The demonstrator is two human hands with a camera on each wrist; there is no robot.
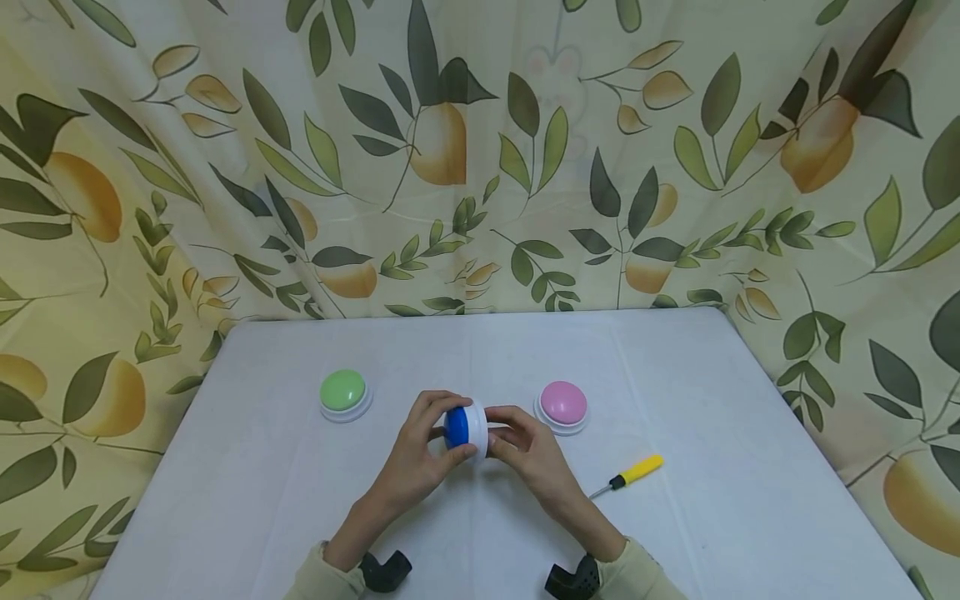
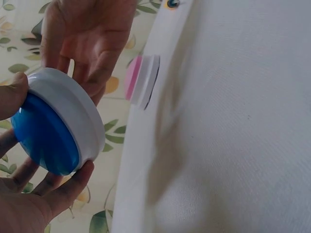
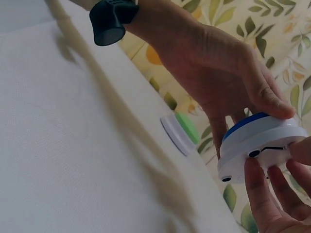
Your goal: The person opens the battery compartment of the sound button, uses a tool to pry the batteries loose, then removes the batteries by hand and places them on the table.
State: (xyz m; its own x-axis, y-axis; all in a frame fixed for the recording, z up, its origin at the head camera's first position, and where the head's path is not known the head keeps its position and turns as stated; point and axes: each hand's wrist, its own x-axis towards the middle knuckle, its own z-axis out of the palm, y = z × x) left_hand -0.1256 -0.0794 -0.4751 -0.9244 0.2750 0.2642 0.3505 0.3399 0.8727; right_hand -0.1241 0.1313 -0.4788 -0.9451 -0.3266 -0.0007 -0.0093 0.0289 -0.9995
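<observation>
The blue button (image 1: 467, 429) is tilted sideways above the worktop (image 1: 262, 492), gripped by the left hand (image 1: 420, 454); the right hand's (image 1: 540, 458) bent fingers and thumb hold its underside. Handling seems midway, with it not yet set down. Green (image 1: 342, 390) and pink buttons (image 1: 563, 403) rest upright, farther left and right; the screwdriver (image 1: 641, 471) lies unheld, right.

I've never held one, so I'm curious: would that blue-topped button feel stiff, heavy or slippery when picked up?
The blue-topped button is probably stiff: its white base looks round and undented in the left hand. It's likely light, since a fingertip grip seems enough above the table. Its smooth, shiny dome may slip.
</observation>
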